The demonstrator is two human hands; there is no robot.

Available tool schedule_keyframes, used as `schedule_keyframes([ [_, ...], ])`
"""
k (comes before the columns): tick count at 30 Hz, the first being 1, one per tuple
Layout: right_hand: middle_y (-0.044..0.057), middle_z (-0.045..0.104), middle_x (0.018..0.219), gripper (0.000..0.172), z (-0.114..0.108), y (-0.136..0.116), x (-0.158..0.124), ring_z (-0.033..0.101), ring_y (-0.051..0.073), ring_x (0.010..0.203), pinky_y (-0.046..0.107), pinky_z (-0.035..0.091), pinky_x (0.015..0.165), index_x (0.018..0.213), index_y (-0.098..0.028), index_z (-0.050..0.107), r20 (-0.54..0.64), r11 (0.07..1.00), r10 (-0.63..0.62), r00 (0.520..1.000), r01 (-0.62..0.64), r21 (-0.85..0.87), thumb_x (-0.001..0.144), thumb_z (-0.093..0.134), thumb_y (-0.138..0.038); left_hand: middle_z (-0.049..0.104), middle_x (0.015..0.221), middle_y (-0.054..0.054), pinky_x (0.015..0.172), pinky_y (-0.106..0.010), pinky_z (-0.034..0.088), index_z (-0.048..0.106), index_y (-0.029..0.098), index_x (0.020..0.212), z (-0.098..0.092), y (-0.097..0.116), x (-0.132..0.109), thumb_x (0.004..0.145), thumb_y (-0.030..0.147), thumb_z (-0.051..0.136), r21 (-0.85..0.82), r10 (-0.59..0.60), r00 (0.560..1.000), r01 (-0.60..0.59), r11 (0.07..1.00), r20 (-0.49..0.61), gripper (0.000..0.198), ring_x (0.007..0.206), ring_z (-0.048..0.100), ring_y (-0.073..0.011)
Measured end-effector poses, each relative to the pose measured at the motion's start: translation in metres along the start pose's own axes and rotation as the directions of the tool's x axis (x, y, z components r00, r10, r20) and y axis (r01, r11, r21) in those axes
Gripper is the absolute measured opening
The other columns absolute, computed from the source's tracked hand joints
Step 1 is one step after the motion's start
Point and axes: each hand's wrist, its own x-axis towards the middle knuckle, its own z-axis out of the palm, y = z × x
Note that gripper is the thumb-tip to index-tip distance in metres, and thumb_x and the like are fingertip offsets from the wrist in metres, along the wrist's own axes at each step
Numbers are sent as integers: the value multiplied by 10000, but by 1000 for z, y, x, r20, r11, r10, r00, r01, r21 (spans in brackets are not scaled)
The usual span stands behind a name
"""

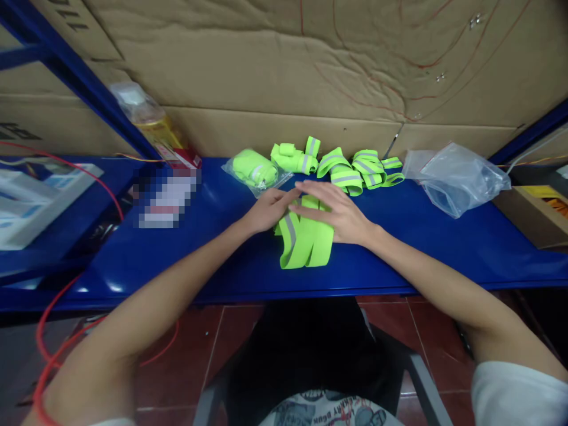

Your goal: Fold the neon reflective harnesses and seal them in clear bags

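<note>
A folded neon-green band with a grey reflective stripe (305, 241) lies on the blue shelf top (186, 260) in front of me. My right hand (335, 212) lies flat over its upper end, fingers stretched out and pointing left. My left hand (268, 208) touches the band's upper left edge, with its fingers extended under the right hand's fingertips. Behind the hands sits a loose pile of more neon-green bands (350, 168), and a clear bag holding rolled bands (254, 169).
A heap of clear plastic bags (457, 176) lies at the right. A cardboard wall (284, 77) stands behind the shelf. A bagged yellow bottle (148, 118) and small boxes are at the left. An open carton (539, 213) sits far right. Red cable (48, 349) hangs at the lower left.
</note>
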Motion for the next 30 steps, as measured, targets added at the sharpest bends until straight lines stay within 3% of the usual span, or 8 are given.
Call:
schedule_keyframes([
  [3,63,684,1519,310,5,-7,0,661,321,1395,598,573,1131,1313,-358,779,-65,978,33,997,-19,207,1081,586,-428,534,582,4,542,-295,376,584,208,628,4,6,-2,987,775,521,-61,-19,999,22,998,47,674,549,482,-140],
  [5,104,769,1330,352,7,-8,1,735,318,1243,580,618,1075,1187,-293,811,-240,926,219,946,-124,356,1058,603,-545,641,689,-21,599,-304,445,679,211,765,5,9,-3,1005,758,506,-102,-30,1000,29,994,-7,622,634,574,-167],
  [9,132,797,1166,468,7,2,6,748,334,1200,591,624,1091,1082,-243,784,-394,702,653,647,-324,634,963,695,-687,713,847,-64,624,-331,501,716,232,961,0,12,-8,1059,726,429,-76,33,978,-50,996,-207,580,740,649,-201],
  [11,135,794,1197,479,7,11,7,759,346,1184,615,630,1084,1077,-237,770,-329,594,738,589,-336,731,886,795,-676,683,849,-70,682,-369,518,671,250,907,-4,16,-12,1068,723,400,56,173,928,-164,985,-331,569,765,629,-212],
  [15,134,797,1167,545,4,21,9,777,362,1107,651,662,1015,1038,-231,755,-259,508,774,577,-323,798,755,916,-668,625,727,-56,809,-469,523,589,270,756,-5,31,-22,915,863,540,381,498,846,-404,832,-190,616,754,599,-253],
  [20,113,792,1020,598,-7,19,11,776,363,1053,588,720,804,1036,-249,741,-244,540,732,636,-323,777,764,868,-766,742,1235,-142,1035,-514,506,648,237,1417,14,37,-25,938,700,687,533,503,859,-471,703,95,667,1153,670,-346],
  [24,109,808,1091,612,-15,33,12,783,339,1082,554,710,901,1047,-238,748,-389,616,713,583,-257,745,753,881,-758,762,1102,-117,955,-472,507,566,191,1522,17,28,-22,964,683,684,609,522,834,-510,608,177,754,1051,676,-327],
  [30,86,822,1131,517,-24,68,13,802,297,1032,540,676,998,1011,-259,751,-516,683,679,522,-192,705,772,899,-694,742,1141,-138,896,-482,470,712,205,1207,13,45,-30,953,753,657,601,743,587,-733,320,321,607,1014,649,-309],
])
